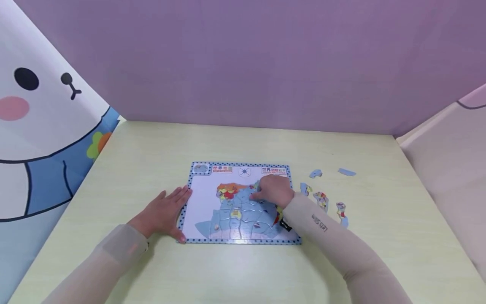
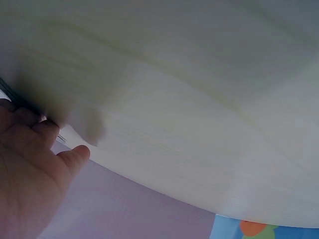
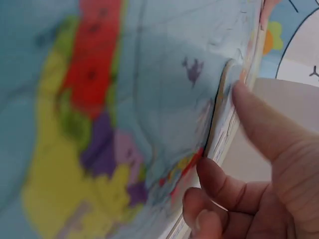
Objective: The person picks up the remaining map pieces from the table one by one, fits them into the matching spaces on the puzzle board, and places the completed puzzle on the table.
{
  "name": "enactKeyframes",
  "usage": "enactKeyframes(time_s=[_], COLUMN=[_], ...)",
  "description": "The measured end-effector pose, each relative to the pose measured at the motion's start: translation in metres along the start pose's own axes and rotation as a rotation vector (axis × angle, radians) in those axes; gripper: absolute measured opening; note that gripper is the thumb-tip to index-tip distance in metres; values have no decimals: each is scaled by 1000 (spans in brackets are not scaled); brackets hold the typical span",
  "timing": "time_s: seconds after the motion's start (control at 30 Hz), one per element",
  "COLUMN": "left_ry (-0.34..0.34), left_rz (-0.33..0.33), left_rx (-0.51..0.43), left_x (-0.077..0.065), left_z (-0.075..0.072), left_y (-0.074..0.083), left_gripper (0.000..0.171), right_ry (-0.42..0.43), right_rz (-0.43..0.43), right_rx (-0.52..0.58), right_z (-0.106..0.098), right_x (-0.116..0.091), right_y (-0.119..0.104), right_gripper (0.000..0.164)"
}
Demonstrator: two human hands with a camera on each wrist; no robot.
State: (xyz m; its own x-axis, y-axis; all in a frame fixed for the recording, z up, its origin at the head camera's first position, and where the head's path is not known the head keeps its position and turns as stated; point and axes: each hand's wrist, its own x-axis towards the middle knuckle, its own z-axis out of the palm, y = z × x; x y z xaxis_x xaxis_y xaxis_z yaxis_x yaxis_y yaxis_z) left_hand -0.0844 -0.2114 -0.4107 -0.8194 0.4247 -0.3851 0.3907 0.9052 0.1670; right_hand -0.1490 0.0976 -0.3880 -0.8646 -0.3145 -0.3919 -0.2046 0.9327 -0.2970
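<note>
A world map jigsaw board (image 1: 201, 198) with a dotted blue border lies on the table, its middle and lower part filled with interlocking pieces. My left hand (image 1: 164, 212) rests on the board's left border, fingers spread; in the left wrist view the same hand (image 2: 30, 164) shows at the lower left. Over the upper right of the map, my right hand (image 1: 276, 191) pinches a puzzle piece (image 3: 227, 84) between thumb and index finger. That piece's edge stands raised above the fitted pieces in the right wrist view. From the head view, the right hand mostly hides it.
Several loose pieces lie right of the board, among them a blue strip (image 1: 347, 172), a small piece (image 1: 316, 173), a multicoloured piece (image 1: 322, 200) and a long narrow one (image 1: 341, 214). A purple wall (image 1: 250, 63) stands behind the table (image 1: 152, 143).
</note>
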Motion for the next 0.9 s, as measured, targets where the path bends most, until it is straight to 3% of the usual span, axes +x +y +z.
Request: enactKeyframes(time_s=[0.17, 0.27, 0.43, 0.63, 0.9], left_ry=[-3, -8, -12, -11, -2], left_rz=[4, -5, -10, -9, -2], left_rx=[-3, 2, -5, -6, -12], left_x=[1, 0, -2, -2, -1], left_z=[0, -1, -4, -4, -2], left_y=[1, 2, 2, 1, -1], left_gripper=[132, 132, 131, 131, 131], right_ry=[-27, -61, -95, -80, -86], right_rz=[11, -34, -145, -154, -178], right_rx=[60, 86, 43, -18, 119], right_z=[1, -1, -3, -3, -3], right_x=[3, 6, 7, 6, 12], right_y=[-2, 0, 7, 15, 21], right_gripper=[21, 14, 19, 14, 8])
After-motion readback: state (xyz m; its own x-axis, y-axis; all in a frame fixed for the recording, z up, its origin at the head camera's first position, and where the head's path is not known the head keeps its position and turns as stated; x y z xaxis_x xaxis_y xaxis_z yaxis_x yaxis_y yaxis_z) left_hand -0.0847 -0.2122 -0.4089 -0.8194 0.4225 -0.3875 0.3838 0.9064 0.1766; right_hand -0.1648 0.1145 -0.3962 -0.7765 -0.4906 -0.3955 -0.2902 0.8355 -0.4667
